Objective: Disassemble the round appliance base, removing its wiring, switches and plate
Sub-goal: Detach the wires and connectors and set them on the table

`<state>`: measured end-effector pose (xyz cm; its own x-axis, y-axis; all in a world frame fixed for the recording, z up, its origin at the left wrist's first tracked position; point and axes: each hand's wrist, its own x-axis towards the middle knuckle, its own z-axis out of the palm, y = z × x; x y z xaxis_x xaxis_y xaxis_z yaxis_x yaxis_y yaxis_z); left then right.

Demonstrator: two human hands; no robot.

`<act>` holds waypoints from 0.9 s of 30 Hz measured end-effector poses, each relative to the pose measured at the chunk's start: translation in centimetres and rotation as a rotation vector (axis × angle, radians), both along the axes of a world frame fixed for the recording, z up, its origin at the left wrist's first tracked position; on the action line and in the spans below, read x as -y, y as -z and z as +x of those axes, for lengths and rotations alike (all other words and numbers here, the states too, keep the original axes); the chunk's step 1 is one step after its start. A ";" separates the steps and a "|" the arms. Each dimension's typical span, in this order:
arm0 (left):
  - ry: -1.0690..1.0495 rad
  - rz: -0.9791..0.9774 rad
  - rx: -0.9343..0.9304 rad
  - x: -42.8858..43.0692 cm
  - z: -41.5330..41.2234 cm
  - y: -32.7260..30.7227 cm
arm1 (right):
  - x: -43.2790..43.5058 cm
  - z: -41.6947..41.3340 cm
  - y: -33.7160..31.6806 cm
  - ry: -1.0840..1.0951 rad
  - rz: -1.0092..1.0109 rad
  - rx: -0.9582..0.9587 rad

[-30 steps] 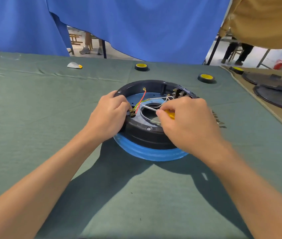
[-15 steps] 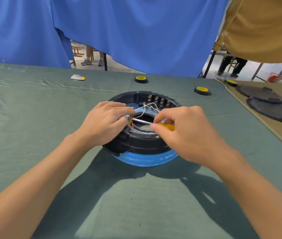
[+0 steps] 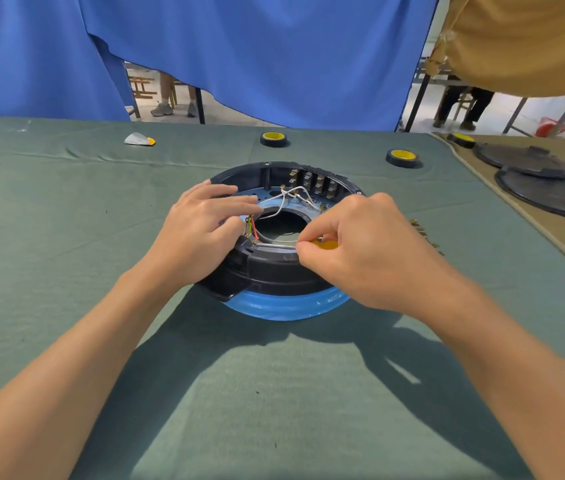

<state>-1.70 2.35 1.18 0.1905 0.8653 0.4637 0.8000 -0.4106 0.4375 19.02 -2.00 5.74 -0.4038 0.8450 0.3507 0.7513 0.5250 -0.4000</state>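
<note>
The round base (image 3: 274,271) sits near the middle of the desk, a bit closer to the far edge than the near one. The left hand (image 3: 201,233) lies flat across the inside of it, fingers out straight and pressing down, with the thumb right by the coloured wires (image 3: 251,225). The right hand (image 3: 360,258) pinches a small screwdriver (image 3: 326,244) with a yellow handle. Its metal tip points left, at a spot just beside those wires and that thumb.

I think a few things could go wrong here. The tip could slip off the screw if it is pushed too hard or held crooked. Then it could poke the thumb or cut a wire, since both are so close. The base could also spin or rock on its blue rim if the flat hand lets up. A loose screw might drop into the big hole in the middle. The white wires (image 3: 284,202) run to the switches (image 3: 315,183) at the far wall, and a hard tug could snap one.
</note>
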 end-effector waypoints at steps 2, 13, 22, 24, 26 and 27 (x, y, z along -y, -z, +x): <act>0.004 -0.011 0.005 0.0 0.0 0.0 | 0.1 0.0 -0.1 -0.007 -0.009 -0.003; -0.046 -0.012 0.067 0.2 0.2 0.2 | 0.6 -0.7 -0.2 -0.020 0.044 0.058; -0.039 -0.020 0.095 0.3 0.3 0.2 | 1.2 -0.9 0.0 0.039 0.052 0.060; -0.039 -0.020 0.094 0.3 0.3 0.2 | 1.2 -0.7 -0.1 0.038 0.043 0.053; -0.040 -0.023 0.097 0.3 0.3 0.2 | 1.2 -0.6 -0.1 0.036 0.032 0.042; -0.039 -0.025 0.097 0.3 0.3 0.2 | 1.2 -0.6 -0.2 0.038 0.019 0.032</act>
